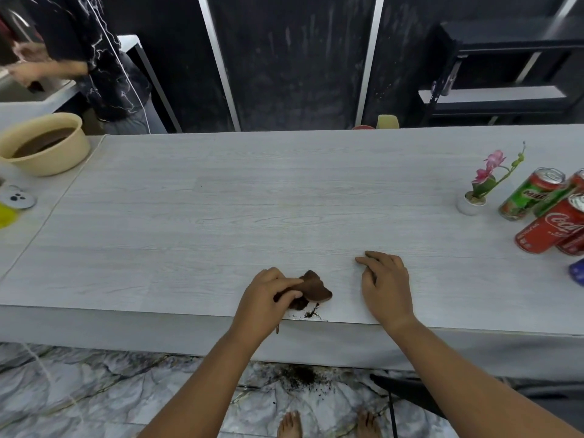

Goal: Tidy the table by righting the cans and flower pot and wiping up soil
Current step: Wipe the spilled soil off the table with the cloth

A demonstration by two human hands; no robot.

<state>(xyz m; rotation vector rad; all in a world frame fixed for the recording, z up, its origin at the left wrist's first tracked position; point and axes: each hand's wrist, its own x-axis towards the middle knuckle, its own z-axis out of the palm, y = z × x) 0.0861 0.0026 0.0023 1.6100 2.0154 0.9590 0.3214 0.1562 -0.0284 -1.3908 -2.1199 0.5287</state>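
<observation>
At the table's 6 o'clock edge a brown cloth is pinched in the left hand over soil crumbs, the right hand is laid flat at its 3 o'clock, fingers relaxed, and the flower pot and cans are stood upright at 2 o'clock.

Your left grip holds the cloth at the tabletop's near edge, soil just right of that grip; pot and cans sit well right of your right grip.

At your right you can read "Coca" on the red can and "MIL" on the green can.
</observation>
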